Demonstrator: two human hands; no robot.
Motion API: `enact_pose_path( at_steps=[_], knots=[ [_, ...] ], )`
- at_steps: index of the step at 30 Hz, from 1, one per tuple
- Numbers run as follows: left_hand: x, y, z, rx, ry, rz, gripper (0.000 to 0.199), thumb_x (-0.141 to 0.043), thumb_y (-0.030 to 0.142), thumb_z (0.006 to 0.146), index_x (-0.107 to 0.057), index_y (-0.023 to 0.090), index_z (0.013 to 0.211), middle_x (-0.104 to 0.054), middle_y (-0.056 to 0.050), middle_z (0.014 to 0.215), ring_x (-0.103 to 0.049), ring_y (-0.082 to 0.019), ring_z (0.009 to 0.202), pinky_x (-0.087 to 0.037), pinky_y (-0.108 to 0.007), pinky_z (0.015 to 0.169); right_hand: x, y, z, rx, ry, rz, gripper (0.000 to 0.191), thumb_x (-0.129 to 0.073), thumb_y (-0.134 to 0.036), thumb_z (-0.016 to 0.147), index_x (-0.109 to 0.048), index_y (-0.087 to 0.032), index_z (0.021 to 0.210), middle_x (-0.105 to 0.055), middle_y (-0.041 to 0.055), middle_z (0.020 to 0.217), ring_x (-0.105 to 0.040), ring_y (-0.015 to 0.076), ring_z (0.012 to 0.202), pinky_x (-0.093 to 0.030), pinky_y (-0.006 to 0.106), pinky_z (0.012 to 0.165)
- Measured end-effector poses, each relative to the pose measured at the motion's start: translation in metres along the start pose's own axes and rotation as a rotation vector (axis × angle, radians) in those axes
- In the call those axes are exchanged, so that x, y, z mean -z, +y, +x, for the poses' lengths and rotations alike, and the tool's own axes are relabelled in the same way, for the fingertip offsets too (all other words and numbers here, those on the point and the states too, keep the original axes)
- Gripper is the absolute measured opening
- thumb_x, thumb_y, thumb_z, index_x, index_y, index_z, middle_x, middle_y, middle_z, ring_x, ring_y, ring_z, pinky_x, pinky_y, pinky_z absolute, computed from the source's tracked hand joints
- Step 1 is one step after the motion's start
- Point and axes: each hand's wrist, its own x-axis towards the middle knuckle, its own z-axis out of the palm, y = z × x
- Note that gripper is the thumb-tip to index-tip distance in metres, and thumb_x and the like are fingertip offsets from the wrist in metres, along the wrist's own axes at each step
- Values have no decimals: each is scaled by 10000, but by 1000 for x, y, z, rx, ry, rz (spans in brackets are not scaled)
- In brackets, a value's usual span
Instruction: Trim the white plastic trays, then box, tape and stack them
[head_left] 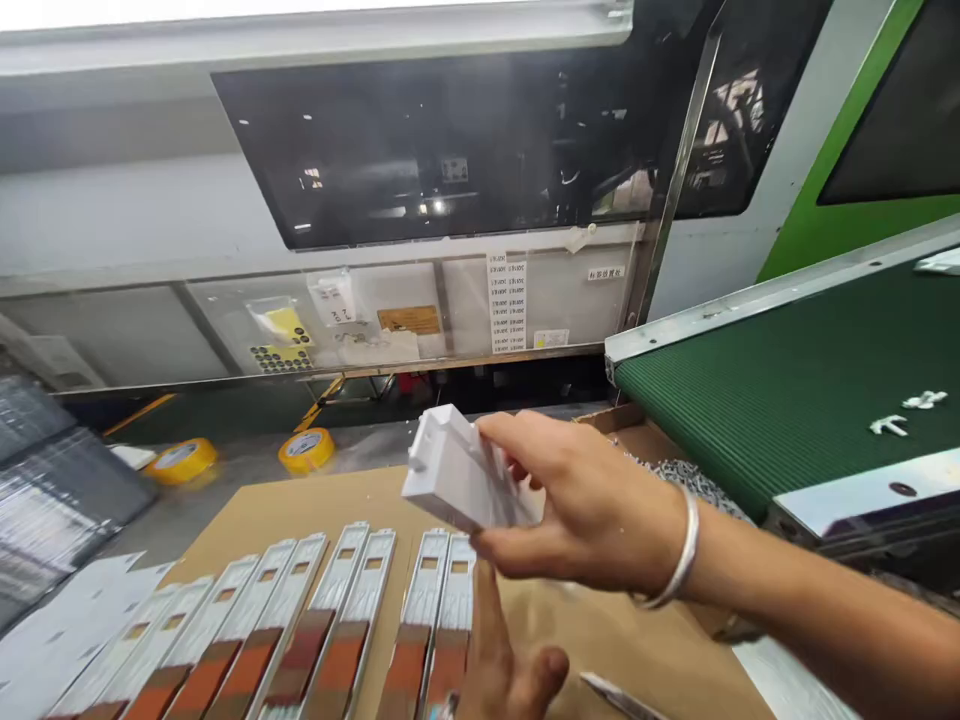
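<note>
My right hand [592, 500], with a bangle at the wrist, grips a white plastic box-shaped part [461, 470] between thumb and fingers above the cardboard sheet. Just below it is my left hand [502, 660], its index finger stretched up toward the part's underside and its thumb apart. Whether the finger touches the part is hard to tell. Several long white strips [367, 585] with small square openings and reddish-brown lower sections lie side by side on the cardboard [592, 640], left of and partly behind my left hand. A thin metal tool [619, 695] lies at the bottom edge.
Two yellow tape rolls [307, 450] [182, 461] sit behind the cardboard. A green conveyor belt [780, 370] with small white parts [889, 426] runs along the right, near a box of small metal pieces [694, 480]. Plastic-wrapped stacks [60, 490] stand at left.
</note>
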Motion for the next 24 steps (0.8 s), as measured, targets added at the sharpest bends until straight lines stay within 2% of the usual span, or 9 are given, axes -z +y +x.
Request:
enact_pose_path(
  at_steps=[3,6,8,10,12,14,19,22,24],
  knots=[
    [-9,-10,-10,-29,37,-113,395,-596,540,740,-629,218,968,-623,-112,964,-525,-284,1039,-369,-407,950,-38,3,-24,-3,113,372,418,-519,-503,838,-483,-201,1125,-576,-26,839,-563,108,709,-489,241,627],
    [6,-7,-18,-54,43,-447,470,-559,633,714,-618,233,953,-616,-56,854,-565,-191,771,-449,-325,782,-95,44,-71,-170,201,304,496,-222,-474,959,-283,-180,1354,-587,75,1077,-606,140,904,-517,302,766],
    [24,2,-18,50,50,-687,593,-544,698,672,-582,258,1067,-606,-29,821,-564,-165,692,-471,-301,687,-141,74,-118,-329,219,176,526,-259,-515,928,-439,-143,1254,-596,158,1067,-599,255,962,-499,472,813],
    [43,13,-15,181,103,-861,684,-512,743,653,-545,275,1151,-592,-11,772,-560,-148,629,-481,-288,612,-185,97,-169,-443,202,56,659,-287,-644,850,-590,-96,1057,-603,255,997,-598,398,902,-456,652,716],
    [59,21,-12,268,174,-966,667,-453,734,707,-529,272,1183,-561,4,702,-536,-122,560,-470,-258,539,-220,109,-215,-484,163,-6,712,-342,-730,765,-648,-106,923,-614,276,966,-599,450,859,-466,659,633],
    [68,25,-10,323,233,-1059,592,-371,676,798,-517,264,1196,-525,16,665,-504,-94,514,-445,-219,492,-242,112,-248,-498,146,-41,661,-320,-702,791,-660,-137,837,-617,256,1015,-580,447,938,-468,644,705],
    [72,21,-13,398,194,-1260,510,-271,567,889,-509,237,1198,-448,38,623,-435,-53,446,-393,-164,430,-253,85,-273,-530,179,-51,512,-226,-525,893,-603,-180,854,-657,142,866,-633,298,847,-520,472,755],
    [72,15,-19,405,162,-1304,510,-250,556,899,-507,236,1200,-405,52,602,-394,-36,416,-357,-141,401,-241,45,-268,-565,196,26,362,-298,-434,917,-560,-207,1021,-662,58,783,-653,188,709,-543,267,603],
    [73,10,-22,381,103,-1320,503,-241,551,903,-508,249,1203,-388,56,605,-375,-29,414,-345,-133,396,-229,12,-262,-550,163,165,350,-348,-417,912,-539,-241,1147,-679,35,857,-660,165,749,-540,217,609]
  ],
)
